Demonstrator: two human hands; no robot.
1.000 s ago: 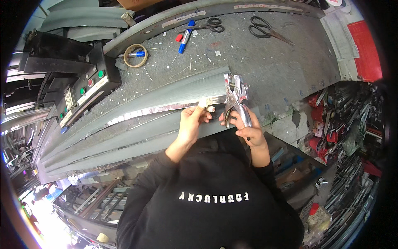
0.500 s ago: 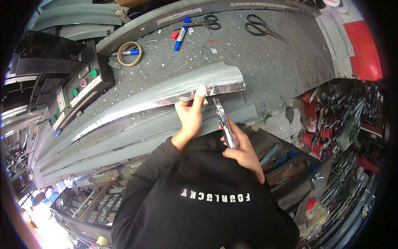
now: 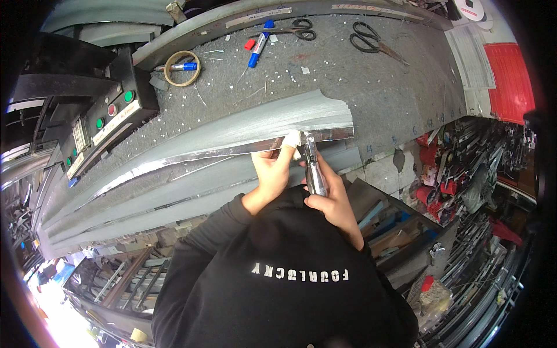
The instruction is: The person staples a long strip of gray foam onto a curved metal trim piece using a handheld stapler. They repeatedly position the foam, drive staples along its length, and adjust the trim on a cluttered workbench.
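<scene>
My left hand [image 3: 272,173], its thumb tip wrapped in white, pinches the near edge of a long curved grey sheet [image 3: 249,123]. A shiny, dark-reflecting strip runs along that edge. My right hand [image 3: 332,194] grips a chrome plier-shaped hand punch [image 3: 314,174]. The punch's head lies at the strip, just right of my left thumb; whether its jaws bite into the edge is hard to see. More long grey sheets [image 3: 191,191] lie under and nearer than the held one.
On the grey worktop [image 3: 400,87] lie black scissors [image 3: 377,46], a second pair [image 3: 296,30], a blue marker [image 3: 259,51] and a tape roll [image 3: 168,72]. White bits are scattered about. A button control box [image 3: 113,116] stands left, a red panel [image 3: 510,81] right.
My right hand has raised the hand punch up to the strip, where before it was held apart. My left hand keeps its pinch on the sheet's edge; the view has shifted slightly.
</scene>
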